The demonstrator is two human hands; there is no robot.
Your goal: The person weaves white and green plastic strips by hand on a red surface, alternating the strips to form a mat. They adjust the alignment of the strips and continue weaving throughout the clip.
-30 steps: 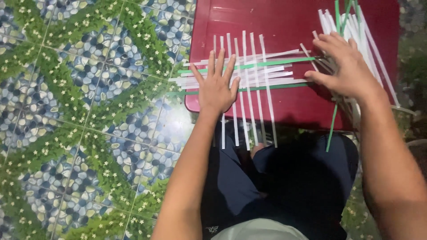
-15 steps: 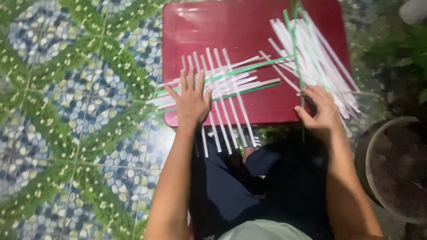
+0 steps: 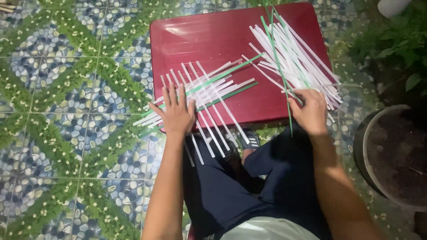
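Left hand (image 3: 177,114) lies flat, fingers spread, pressing the woven strips (image 3: 207,91) at the near edge of the red table (image 3: 200,40), while the right hand (image 3: 310,111) pinches a green strip (image 3: 281,71) from the loose strip pile (image 3: 296,58) beside a dark pot (image 3: 391,155).

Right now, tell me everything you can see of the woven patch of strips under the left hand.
The woven patch of strips lies flat on the dark red tabletop, near its front left edge. It is made of thin, flat white strips, paper or plastic by the look, crossed in two directions, with two green strips running diagonally through it. Several ends overhang the front and left edges. The left hand presses flat on its lower left part, fingers spread. The right hand does not touch it.
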